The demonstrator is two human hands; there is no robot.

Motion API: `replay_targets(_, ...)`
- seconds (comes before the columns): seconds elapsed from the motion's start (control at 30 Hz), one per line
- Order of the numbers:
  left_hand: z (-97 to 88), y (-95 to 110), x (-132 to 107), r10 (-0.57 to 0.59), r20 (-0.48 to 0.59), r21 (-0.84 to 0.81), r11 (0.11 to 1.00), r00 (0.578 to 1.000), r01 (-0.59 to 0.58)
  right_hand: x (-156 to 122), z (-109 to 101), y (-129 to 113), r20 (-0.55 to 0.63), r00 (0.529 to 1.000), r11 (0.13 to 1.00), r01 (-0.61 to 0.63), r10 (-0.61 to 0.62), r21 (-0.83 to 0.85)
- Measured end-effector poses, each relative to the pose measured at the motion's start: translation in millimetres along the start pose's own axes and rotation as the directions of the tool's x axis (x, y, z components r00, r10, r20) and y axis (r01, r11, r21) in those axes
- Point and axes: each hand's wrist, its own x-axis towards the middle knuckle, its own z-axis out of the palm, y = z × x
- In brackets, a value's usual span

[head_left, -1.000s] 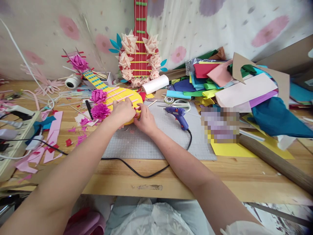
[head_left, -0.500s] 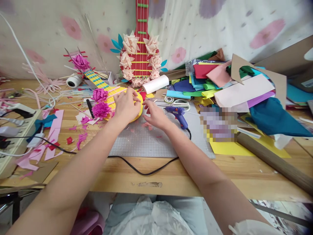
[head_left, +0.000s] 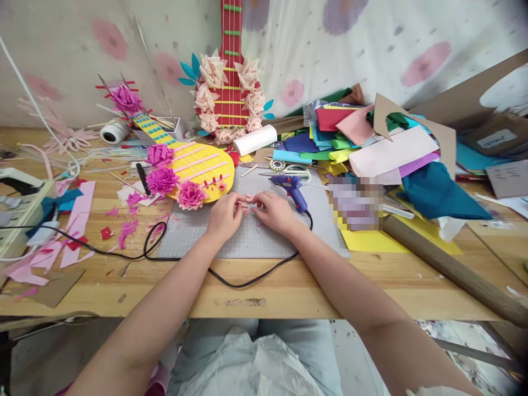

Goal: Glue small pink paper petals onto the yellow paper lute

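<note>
My left hand (head_left: 226, 215) and my right hand (head_left: 273, 212) meet above the grey cutting mat (head_left: 256, 245). Their fingertips are pinched together around a small pink paper piece (head_left: 248, 197), largely hidden by the fingers. Just beyond my left hand lies a yellow paper guitar (head_left: 206, 168) with pink strips for strings, magenta and pink paper flowers, and a row of tiny red and pink bits on its body. A purple glue gun (head_left: 292, 190) rests on the mat to the right of my right hand.
A red guitar (head_left: 233, 104) with pale flowers leans at the back. Folded coloured paper (head_left: 396, 151) is piled right, near a brown roll (head_left: 445, 264). The black cord (head_left: 247, 285) loops in front of the mat. Paper scraps (head_left: 78, 220) and a power strip (head_left: 25, 214) are left.
Both hands have drawn back from the yellow guitar toward me and come together over the mat, around a small pink piece. The guitar's body is now uncovered; the cord has shifted.
</note>
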Motion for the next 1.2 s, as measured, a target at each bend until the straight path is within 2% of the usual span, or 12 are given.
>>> replay_targets(0.1,-2.8,-3,1,-0.074,-0.072,-0.054,0.996,0.995,0.07,5,6,-6,0.014,0.999,0.993,0.039,-0.038,-0.114)
replay_targets(0.27,-0.3,-2,2,-0.187,-0.043,-0.145,0.973,0.981,0.179,12,11,-9,0.051,0.999,0.985,-0.005,0.014,-0.171)
replay_targets(0.33,1.6,-1,2,-0.225,-0.024,-0.181,0.959,0.974,0.217,13,11,-8,0.021,0.999,0.994,-0.034,0.036,-0.105)
replay_targets(0.43,2.7,0,2,-0.249,-0.016,-0.225,0.945,0.968,0.239,12,9,-3,-0.012,0.994,0.984,-0.106,0.108,0.141)
replay_targets(0.57,0.8,2,3,-0.172,0.047,-0.282,0.943,0.984,0.178,10,2,6,0.172,0.977,0.857,-0.195,0.127,0.477)
replay_targets(0.73,-0.7,4,3,-0.128,0.142,-0.237,0.958,0.981,0.16,9,1,9,0.233,0.969,0.799,-0.206,0.086,0.564)
replay_targets(0.87,4.3,3,3,-0.244,0.176,-0.303,0.909,0.954,0.288,6,-15,13,0.256,0.963,0.783,-0.226,0.088,0.58)
replay_targets(0.93,7.9,2,2,-0.335,0.193,-0.382,0.84,0.922,0.385,0,-38,20,0.362,0.93,0.773,-0.28,0.071,0.569)
replay_targets(1.03,10.8,4,3,-0.421,0.197,-0.495,0.737,0.886,0.46,-15,-82,38,0.645,0.763,0.797,-0.411,0.035,0.443)
replay_targets(1.07,10.6,5,4,-0.44,0.203,-0.521,0.708,0.875,0.477,-20,-93,45,0.66,0.745,0.815,-0.439,0.094,0.379)
replay_targets(1.13,8.9,7,6,-0.48,0.226,-0.553,0.653,0.848,0.517,-26,-105,58,0.571,0.782,0.85,-0.46,0.249,0.259)
replay_targets(1.2,6.5,8,8,-0.522,0.242,-0.574,0.603,0.818,0.554,-27,-102,69,0.319,0.857,0.866,-0.472,0.405,0.166)
